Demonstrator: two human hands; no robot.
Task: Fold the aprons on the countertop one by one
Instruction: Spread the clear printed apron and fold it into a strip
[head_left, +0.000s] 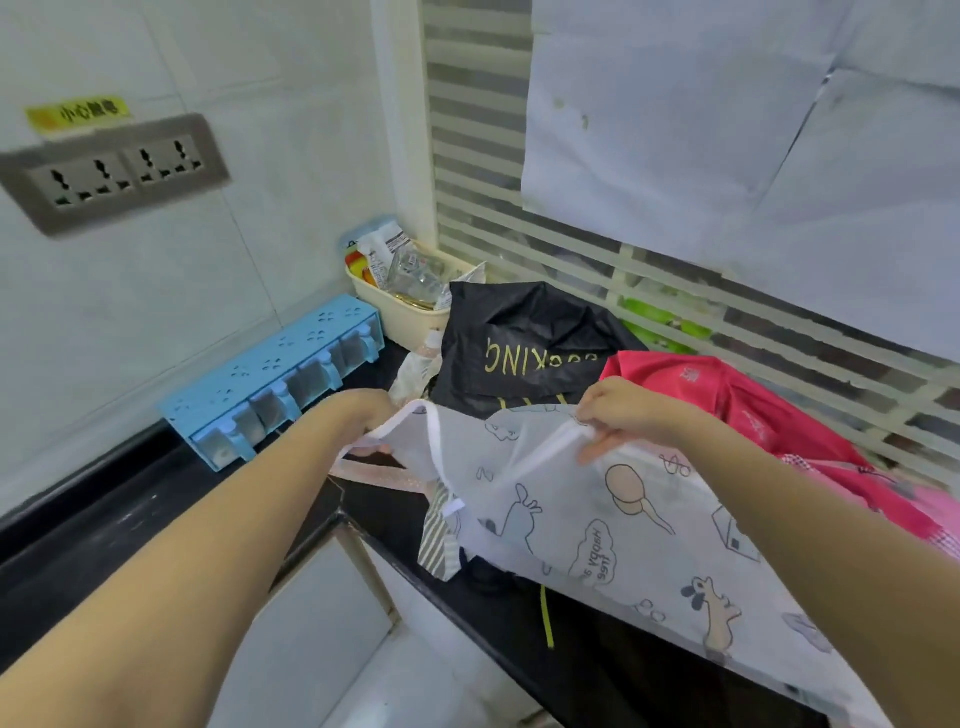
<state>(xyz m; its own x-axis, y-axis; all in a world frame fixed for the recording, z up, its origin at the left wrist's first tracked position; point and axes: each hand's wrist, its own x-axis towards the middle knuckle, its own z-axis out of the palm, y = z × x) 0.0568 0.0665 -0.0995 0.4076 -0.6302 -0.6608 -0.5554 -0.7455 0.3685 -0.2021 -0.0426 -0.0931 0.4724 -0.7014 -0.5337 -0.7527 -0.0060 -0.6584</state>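
Observation:
A thin white apron (613, 525) printed with cartoon animals is lifted over the black countertop (104, 519). My left hand (363, 415) grips its white strap and top edge at the left. My right hand (618, 410) pinches the top hem further right. The cloth hangs down toward the lower right. Behind it lies a black apron (524, 348) with yellow lettering, crumpled. A red apron (727, 395) lies to the right, with a pink checked one (883, 488) beyond it. A grey striped piece (439, 535) and a pale pink strap (379, 475) hang below my left hand.
A blue spice rack (270, 374) stands against the tiled wall at the left. A cream basket (405, 296) with packets sits in the corner. Wall sockets (114, 171) are above. A slatted window with paper sheets (701, 130) runs behind. White cupboard fronts (322, 623) are below the counter edge.

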